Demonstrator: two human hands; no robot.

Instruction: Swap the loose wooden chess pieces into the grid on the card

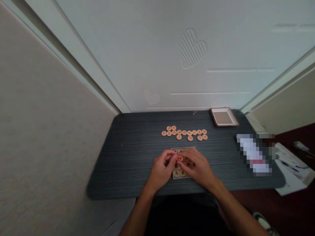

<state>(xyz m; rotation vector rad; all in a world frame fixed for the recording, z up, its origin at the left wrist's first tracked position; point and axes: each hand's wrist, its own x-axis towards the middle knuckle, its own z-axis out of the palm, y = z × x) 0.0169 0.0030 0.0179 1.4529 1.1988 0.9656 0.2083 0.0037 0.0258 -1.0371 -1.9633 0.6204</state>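
Observation:
Above a shallow white-edged box [175,177] of Chinese chess pieces, my left hand [162,167] and my right hand [198,164] meet. Between their fingertips is a round wooden Chinese chess piece with a red character [179,158], its face turned up. Both hands are closed on it, thumbs and fingers at its edges. Pieces with black characters [182,173] lie in the box below; my hands hide much of the box and its far row. Beyond my hands, several red-character pieces [184,132] lie face up in uneven rows on the dark table [128,157].
An open box lid or tray [224,116] rests at the table's back right corner. A blurred-out flat object [254,154] lies on the right side. Behind the table rises a white panel [167,52] with heart reliefs. Papers and cables [292,170] are off the right edge.

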